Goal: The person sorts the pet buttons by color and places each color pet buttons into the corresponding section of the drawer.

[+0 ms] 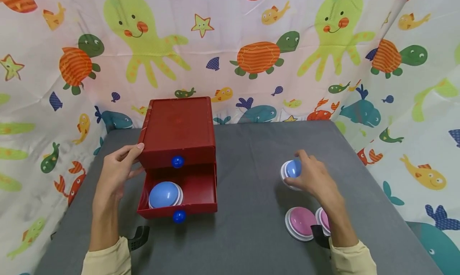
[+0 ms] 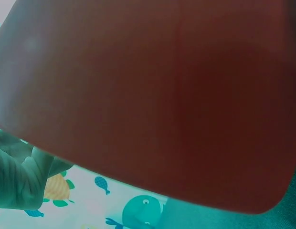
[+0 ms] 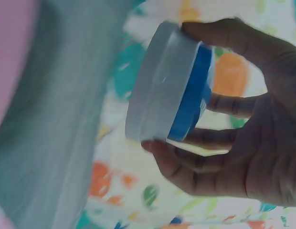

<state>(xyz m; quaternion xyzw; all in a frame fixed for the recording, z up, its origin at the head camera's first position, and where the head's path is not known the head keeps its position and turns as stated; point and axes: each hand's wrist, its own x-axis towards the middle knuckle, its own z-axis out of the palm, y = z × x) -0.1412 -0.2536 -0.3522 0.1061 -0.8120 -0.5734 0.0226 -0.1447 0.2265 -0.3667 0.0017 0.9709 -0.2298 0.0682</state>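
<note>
My left hand (image 1: 116, 167) rests its fingertips against the left side of a red two-drawer box (image 1: 179, 125). The upper drawer is closed, and the lower drawer (image 1: 199, 187) is pulled out. Inside that drawer lies a round white piece with a blue domed top (image 1: 164, 194). My right hand (image 1: 316, 177) holds a similar blue-topped white round piece (image 3: 169, 88) by its rim, between thumb and fingers, tilted and apart from the table. In the left wrist view, the box's red wall (image 2: 162, 105) hides most of the scene.
Two pink-topped white round pieces lie near my right forearm; one (image 1: 301, 223) shows whole, the other (image 1: 323, 221) is partly behind the wrist. Blue ball knobs (image 1: 179, 216) stick out from the drawers. A sea-animal curtain (image 1: 223, 39) surrounds the grey table (image 1: 248, 231).
</note>
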